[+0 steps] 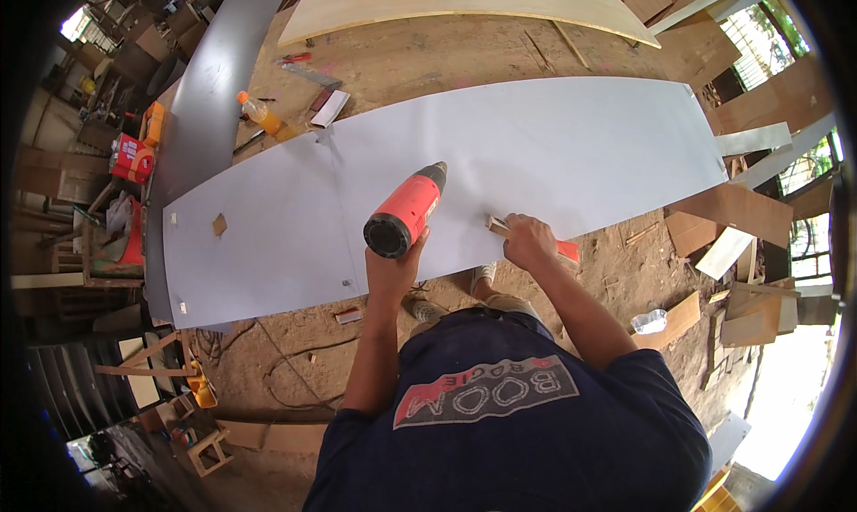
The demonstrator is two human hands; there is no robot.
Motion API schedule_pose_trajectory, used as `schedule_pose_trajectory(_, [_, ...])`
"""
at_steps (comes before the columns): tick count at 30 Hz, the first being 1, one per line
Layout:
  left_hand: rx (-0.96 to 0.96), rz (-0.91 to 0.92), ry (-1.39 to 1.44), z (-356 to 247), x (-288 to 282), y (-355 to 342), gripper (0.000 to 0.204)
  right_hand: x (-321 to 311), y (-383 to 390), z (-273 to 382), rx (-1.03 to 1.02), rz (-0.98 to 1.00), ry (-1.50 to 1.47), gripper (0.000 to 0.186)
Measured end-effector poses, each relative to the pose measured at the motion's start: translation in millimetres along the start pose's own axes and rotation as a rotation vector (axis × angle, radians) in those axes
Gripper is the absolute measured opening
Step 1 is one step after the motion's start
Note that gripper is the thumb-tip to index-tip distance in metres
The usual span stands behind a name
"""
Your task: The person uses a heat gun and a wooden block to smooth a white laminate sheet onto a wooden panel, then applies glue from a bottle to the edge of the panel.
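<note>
A red-and-black, barrel-shaped heat gun [412, 207] is pointing forward over a long, smooth, pale-grey panel [553, 137], which is lying flat; a small, pale-ended, block-like tool [497, 225] is showing, partly hidden, by the panel's near edge.

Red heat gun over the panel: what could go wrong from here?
If it is hot, the red heat gun in the left hand might scorch the pale panel, or burn the right hand if swung that way. The bottle near the panel's far edge could be knocked over.

Left hand [402, 258] curled | right hand [530, 241] curled | forearms [376, 333] reaching forward
</note>
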State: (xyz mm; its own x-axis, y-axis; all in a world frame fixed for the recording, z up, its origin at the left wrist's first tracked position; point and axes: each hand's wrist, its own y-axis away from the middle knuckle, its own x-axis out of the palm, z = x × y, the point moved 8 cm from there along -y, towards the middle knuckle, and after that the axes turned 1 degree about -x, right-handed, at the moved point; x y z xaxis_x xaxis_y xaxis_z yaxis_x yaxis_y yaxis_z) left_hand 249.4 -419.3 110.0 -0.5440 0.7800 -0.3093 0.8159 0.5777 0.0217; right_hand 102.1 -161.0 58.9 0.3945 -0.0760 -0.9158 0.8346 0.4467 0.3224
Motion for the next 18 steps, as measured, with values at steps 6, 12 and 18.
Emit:
schedule_pose_trajectory(6, [0.012, -0.041, 0.013, -5.4, -9.7, 2.4, 0.039, 1.9, 0.7, -1.8, -0.003, -0.005, 0.004, 0.036])
schedule_pose_trajectory(12, [-0.022, -0.055, 0.016, 1.7, -14.9, 5.1, 0.039, -1.7, 5.5, 3.4, -0.034, -0.026, 0.000, 0.022])
schedule_pose_trajectory(18, [0.051, -0.114, 0.010, 12.1, -23.6, 2.2, 0.042, 3.7, 2.4, -1.7, -0.031, -0.038, 0.023, 0.034])
